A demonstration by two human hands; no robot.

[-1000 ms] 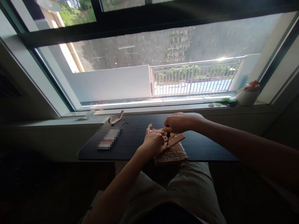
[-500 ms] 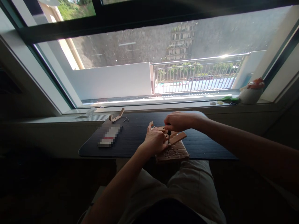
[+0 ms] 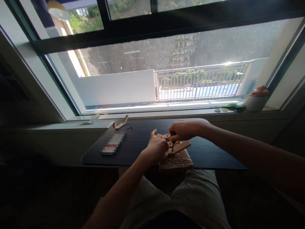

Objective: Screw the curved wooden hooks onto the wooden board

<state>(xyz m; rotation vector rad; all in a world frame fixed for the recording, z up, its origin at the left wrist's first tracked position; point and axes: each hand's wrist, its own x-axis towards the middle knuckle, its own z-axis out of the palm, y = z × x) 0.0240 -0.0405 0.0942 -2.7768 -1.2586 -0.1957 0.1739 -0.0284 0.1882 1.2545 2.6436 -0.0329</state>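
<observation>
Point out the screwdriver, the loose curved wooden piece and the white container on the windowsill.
Screwdriver [image 3: 172,146], head view: its shaft.
Curved wooden piece [image 3: 120,126], head view: its flat middle stretch.
White container [image 3: 254,103], head view: its side wall.

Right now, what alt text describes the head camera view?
A right hand holds a screwdriver-like tool upright on a wooden piece; the left hand touches that piece, over a pitted brown block on a dark table. Behind is a bright window.
</observation>
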